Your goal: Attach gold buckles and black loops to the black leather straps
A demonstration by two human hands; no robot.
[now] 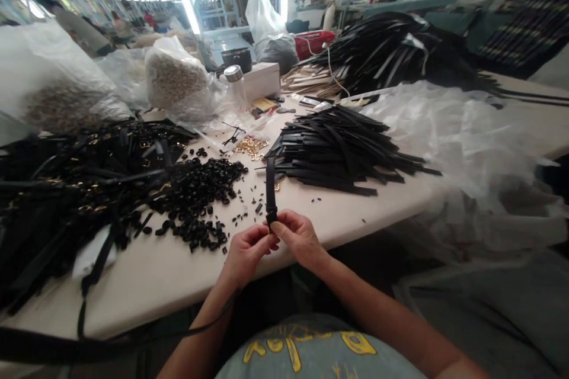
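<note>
At pale worktop's (338, 214) near edge, pinching flat black strap (271, 189) in left hand (246, 253) + right hand (302, 241); likely mid-piece, with plenty of long black strips (326, 148) remaining.

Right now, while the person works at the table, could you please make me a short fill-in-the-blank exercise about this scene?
1. The left hand and the right hand are at a strap whose colour is ____.
2. From the person's side, the loops lie to the ____ of the strap.
3. Between the loops and the strips, the small buckles are coloured ____.
4. The basket at the back is coloured ____.

Missing words: black; left; gold; red.
</note>
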